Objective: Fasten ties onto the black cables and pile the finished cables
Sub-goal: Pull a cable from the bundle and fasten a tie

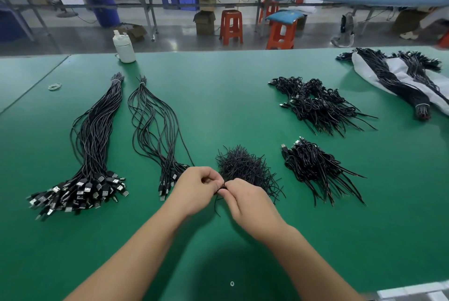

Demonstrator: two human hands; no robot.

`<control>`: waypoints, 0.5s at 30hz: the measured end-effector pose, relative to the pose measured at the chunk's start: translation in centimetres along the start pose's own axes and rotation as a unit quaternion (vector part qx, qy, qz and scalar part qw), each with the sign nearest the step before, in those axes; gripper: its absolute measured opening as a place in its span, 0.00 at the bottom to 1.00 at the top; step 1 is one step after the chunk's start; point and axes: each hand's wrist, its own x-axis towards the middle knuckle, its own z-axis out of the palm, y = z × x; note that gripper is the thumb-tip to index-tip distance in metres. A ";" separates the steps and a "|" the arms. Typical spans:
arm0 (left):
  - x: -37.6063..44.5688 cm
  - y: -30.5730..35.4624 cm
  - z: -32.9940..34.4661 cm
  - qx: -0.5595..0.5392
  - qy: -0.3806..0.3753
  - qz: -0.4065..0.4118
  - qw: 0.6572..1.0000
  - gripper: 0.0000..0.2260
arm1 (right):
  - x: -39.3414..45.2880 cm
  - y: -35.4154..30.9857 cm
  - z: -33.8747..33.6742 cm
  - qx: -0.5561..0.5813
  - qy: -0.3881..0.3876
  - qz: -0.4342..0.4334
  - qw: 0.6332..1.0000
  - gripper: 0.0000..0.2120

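while both hands [220,191] pinch a tie [221,188], cable piles [313,167] sit nearby.

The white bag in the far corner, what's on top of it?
Two long bundles of black cables lie on the white bag. What lies beneath the bag is covered.

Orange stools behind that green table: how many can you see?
3. One stool stands alone left of the others; one with a blue cushion is nearest; a third shows partly behind it. An orange edge at far right may be another.
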 end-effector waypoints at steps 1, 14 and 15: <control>0.0 -0.1 0.1 -0.009 0.000 -0.008 1.000 0.08 | -0.1 0.0 0.0 -0.010 0.009 -0.003 1.000 0.15; -0.3 -0.1 0.3 -0.002 0.012 -0.023 1.000 0.06 | -0.6 -0.4 0.5 0.022 0.109 -0.032 0.993 0.08; -0.2 -0.1 0.2 -0.023 0.008 -0.030 0.999 0.06 | -0.6 -0.4 0.4 0.015 0.122 -0.038 0.992 0.07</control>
